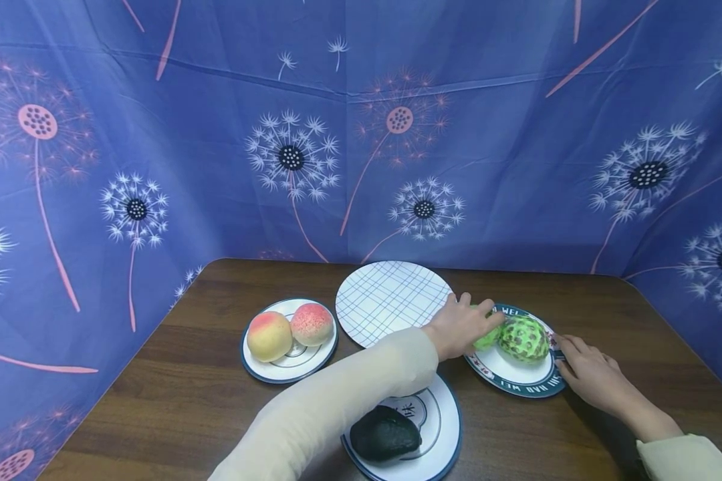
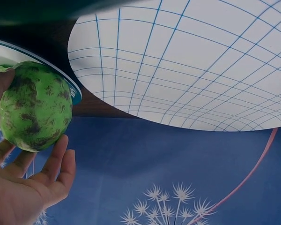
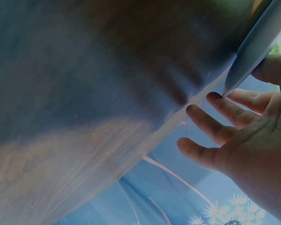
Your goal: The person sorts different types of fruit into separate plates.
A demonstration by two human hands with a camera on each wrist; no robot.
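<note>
My left hand (image 1: 462, 327) grips a green, dark-blotched fruit (image 2: 36, 107), possibly a custard apple, with thumb and fingers on opposite sides. It overlaps the left part of a green-rimmed plate (image 1: 499, 382) in the head view. A second green, bumpy fruit (image 1: 524, 339) sits on that plate, right beside the first. My right hand (image 1: 595, 374) is at the plate's right rim, fingers spread and fairly straight, thumb by the edge. In the right wrist view the fingertips (image 3: 214, 95) are right at the rim.
Left on the wooden table (image 1: 174, 401), a plate (image 1: 289, 378) bears two peaches (image 1: 269, 336). A large checked plate (image 1: 391, 294) lies at the back. Near the front, partly behind my left sleeve (image 1: 337, 401), another plate (image 1: 451, 427) holds a dark avocado (image 1: 385, 434). A blue curtain (image 1: 216, 133) hangs behind.
</note>
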